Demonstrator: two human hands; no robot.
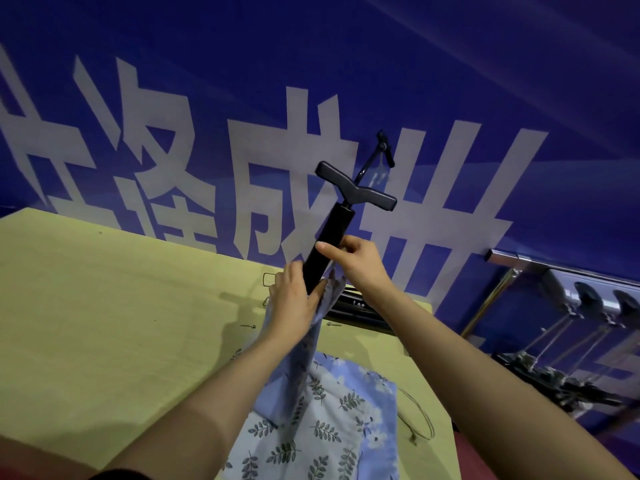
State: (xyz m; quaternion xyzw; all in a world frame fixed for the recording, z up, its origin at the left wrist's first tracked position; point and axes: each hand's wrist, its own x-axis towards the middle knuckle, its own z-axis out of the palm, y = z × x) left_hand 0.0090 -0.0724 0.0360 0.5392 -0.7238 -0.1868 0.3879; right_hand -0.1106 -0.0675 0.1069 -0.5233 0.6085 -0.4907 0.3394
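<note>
Our two bare forearms reach over a blue floral cloth (322,427) that lies bunched on the near edge of the yellow desk (104,306), one end drawn up towards the hands. Above it we hold a black hand pump (332,237), a slim matte barrel tilted to the right, with a flat T-handle (356,187) on top and a thin hose (372,157) curling up behind it. The desk's right edge runs just beside our right forearm, and a wire loop (420,420) lies close to it. To the left the desk top stretches wide. At the back it meets a blue banner (450,81) with large white characters. The left hand (294,303) wraps its fingers round the barrel's lower end, where the raised cloth meets it. The right hand (360,261) grips mid-barrel, thumb laid across the front. The pump is held clear of the desk, between both hands.
</note>
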